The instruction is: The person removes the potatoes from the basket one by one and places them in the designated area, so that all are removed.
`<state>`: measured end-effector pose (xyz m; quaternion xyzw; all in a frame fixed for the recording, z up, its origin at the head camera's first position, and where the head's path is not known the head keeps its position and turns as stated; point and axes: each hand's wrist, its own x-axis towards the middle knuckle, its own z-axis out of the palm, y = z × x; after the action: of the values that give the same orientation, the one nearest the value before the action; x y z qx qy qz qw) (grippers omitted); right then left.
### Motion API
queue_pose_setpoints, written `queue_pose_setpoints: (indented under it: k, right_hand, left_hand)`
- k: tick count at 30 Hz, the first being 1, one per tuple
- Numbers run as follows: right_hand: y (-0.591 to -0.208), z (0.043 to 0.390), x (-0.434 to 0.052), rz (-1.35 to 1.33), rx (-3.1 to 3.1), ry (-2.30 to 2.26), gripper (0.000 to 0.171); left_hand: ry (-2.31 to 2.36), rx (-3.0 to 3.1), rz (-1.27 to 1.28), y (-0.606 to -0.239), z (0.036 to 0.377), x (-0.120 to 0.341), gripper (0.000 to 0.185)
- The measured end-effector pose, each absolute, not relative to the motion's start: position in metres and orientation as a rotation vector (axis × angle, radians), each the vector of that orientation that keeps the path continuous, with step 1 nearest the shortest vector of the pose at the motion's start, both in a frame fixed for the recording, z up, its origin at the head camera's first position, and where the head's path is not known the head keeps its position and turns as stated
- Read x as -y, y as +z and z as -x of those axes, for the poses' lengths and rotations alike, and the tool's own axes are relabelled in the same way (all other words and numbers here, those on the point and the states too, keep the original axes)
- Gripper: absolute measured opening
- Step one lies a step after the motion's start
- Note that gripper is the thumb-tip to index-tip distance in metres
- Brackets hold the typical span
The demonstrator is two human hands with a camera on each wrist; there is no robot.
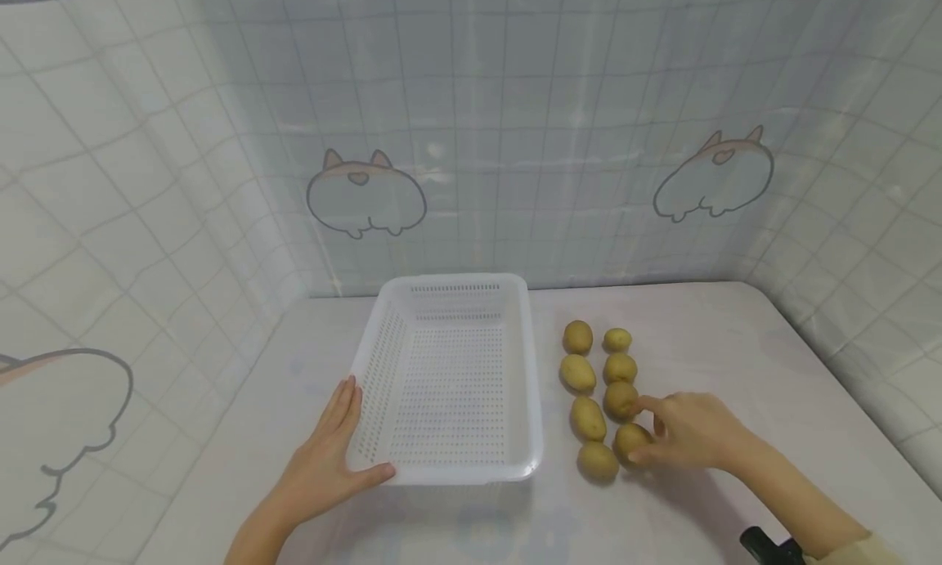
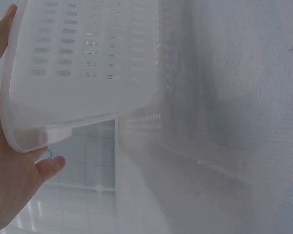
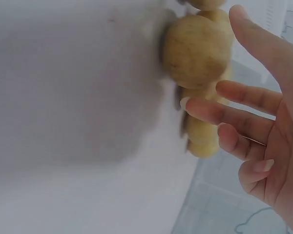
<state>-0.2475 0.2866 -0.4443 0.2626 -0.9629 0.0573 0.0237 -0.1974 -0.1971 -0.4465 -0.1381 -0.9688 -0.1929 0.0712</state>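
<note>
A white perforated plastic basket (image 1: 534, 385) stands on the table, with nothing in it. My left hand (image 1: 327, 459) rests at its near left corner, fingers straight along the left side and thumb on the near rim. In the left wrist view that hand (image 2: 10, 165) lies against the basket's edge (image 2: 12, 97). Right of the basket, several potatoes lie in two columns. My right hand (image 1: 688, 434) reaches to the nearest potato (image 1: 631, 442) of the right column, thumb and fingers spread about it. The right wrist view shows this potato (image 3: 198, 51) between thumb and forefinger.
The left column of potatoes (image 1: 588, 419) runs between the basket and the right column. A small potato (image 1: 617, 339) lies at the far end of the right column. Tile-patterned sheeting (image 1: 500, 140) rises behind the table (image 1: 728, 344) and on both sides.
</note>
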Motion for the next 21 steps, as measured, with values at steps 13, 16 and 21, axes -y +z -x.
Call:
queue_pose_setpoints:
  k: [13, 16, 21]
  right_hand:
    - [-0.421, 0.249, -0.261, -0.744, 2.996, 0.225, 0.043]
    - [-0.418, 0.252, -0.250, -0.751, 2.988, 0.275, 0.041]
    - [-0.413, 0.258, -0.229, -0.780, 2.959, 0.361, 0.035]
  left_hand:
    - [-0.580, 2.921, 0.433, -0.445, 0.196, 0.196, 0.111]
    - [-0.579, 2.919, 0.435, -0.445, 0.197, 0.196, 0.110]
    - [-0.582, 2.914, 0.426, -0.447, 0.196, 0.197, 0.110]
